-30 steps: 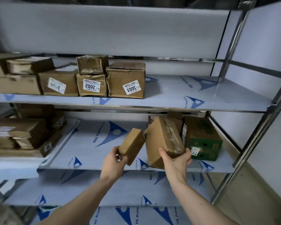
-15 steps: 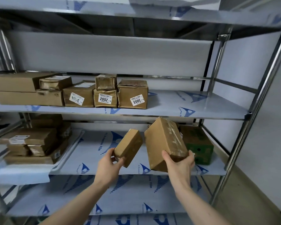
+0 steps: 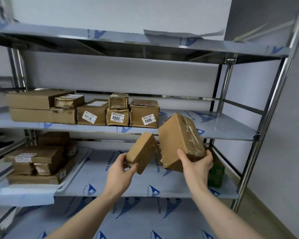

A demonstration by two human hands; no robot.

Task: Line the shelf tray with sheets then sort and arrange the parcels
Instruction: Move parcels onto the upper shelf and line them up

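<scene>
My left hand (image 3: 119, 171) grips a small brown parcel (image 3: 142, 150) by its lower end, tilted, in front of the lower shelf. My right hand (image 3: 197, 165) holds a larger taped brown parcel (image 3: 179, 140) from below, also tilted, its top reaching the level of the middle shelf (image 3: 223, 130). On that shelf stands a row of brown parcels, among them ones labelled 3004 (image 3: 91, 114), 2002 (image 3: 117, 117) and 3003 (image 3: 144, 113). A tray (image 3: 72, 173) at the lower left carries a stack of flat parcels (image 3: 38, 163).
A green box (image 3: 216, 173) sits on the lower shelf behind my right wrist. Steel uprights (image 3: 269, 118) frame the rack on the right. Blue-printed protective film covers the shelves. A loose sheet (image 3: 179, 34) lies on the top shelf. A grey wall stands to the right.
Both hands have lifted their parcels upward toward the middle shelf. The view has tilted up, bringing the top shelf into sight.
</scene>
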